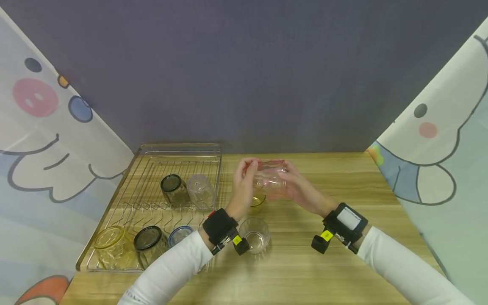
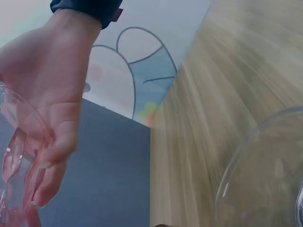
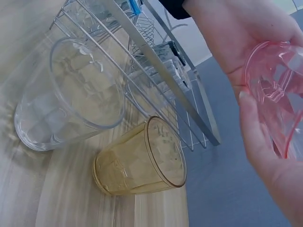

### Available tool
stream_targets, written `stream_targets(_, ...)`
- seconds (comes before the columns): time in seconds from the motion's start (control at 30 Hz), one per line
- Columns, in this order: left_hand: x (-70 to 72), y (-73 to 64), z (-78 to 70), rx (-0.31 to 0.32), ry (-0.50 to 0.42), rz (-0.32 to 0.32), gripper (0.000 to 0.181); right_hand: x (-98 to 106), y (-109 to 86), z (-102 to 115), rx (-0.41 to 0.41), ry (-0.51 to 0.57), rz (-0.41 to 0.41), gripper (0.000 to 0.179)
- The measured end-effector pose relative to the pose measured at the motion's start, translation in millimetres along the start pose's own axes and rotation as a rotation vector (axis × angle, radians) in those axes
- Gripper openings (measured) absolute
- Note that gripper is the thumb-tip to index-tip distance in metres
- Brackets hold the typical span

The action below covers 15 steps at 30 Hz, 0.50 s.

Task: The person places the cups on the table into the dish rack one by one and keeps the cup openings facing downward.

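Observation:
A transparent pink glass [image 1: 271, 183] lies sideways in the air over the wooden table, held between both hands. My left hand [image 1: 243, 184] grips its left end, the fingers curled round it in the left wrist view. From the right, my right hand [image 1: 303, 188] holds the other end, with thumb and fingers about the pink wall [image 3: 279, 90]. Below the pink glass, an amber glass [image 3: 137, 163] stands upright on the table, partly hidden in the head view. Nearer the body stands a clear glass [image 1: 254, 239], mouth up, beside the left wrist.
A wire drying rack [image 1: 219, 169] fills the table's left side. Upside-down glasses stand on it: a dark one [image 1: 173, 190] and a clear one [image 1: 201, 192] behind, yellow [image 1: 114, 250], dark [image 1: 150, 245] and blue-rimmed [image 1: 180, 235] in front. A dark panel [image 1: 267, 76] closes the back.

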State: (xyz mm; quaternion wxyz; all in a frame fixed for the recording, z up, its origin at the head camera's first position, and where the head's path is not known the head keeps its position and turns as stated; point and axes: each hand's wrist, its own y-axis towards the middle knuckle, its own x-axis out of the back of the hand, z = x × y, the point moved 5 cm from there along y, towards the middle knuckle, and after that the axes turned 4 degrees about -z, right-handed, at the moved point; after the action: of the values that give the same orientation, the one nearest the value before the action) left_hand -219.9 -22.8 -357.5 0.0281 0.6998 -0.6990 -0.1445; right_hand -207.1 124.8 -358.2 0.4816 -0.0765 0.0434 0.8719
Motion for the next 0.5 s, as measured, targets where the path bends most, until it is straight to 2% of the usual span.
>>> stream_targets(0.23, 7.0, 5.9, -0.3, -0.015, 0.035, -0.02, 0.026, 4.2, 2.5, 2.3, 0.004, -0.12, -0.03, 0.057)
stream_targets(0.33, 12.1, 8.4, -1.9, -0.028, 0.044, -0.025, 0.025, 9.2, 2.9, 4.2, 0.017, -0.136, -0.063, 0.063)
stream_targets(0.5, 21.3, 13.4, -5.0, -0.043, 0.043, -0.045, 0.024, 18.1, 1.9, 9.9, 0.061, -0.136, -0.083, 0.062)
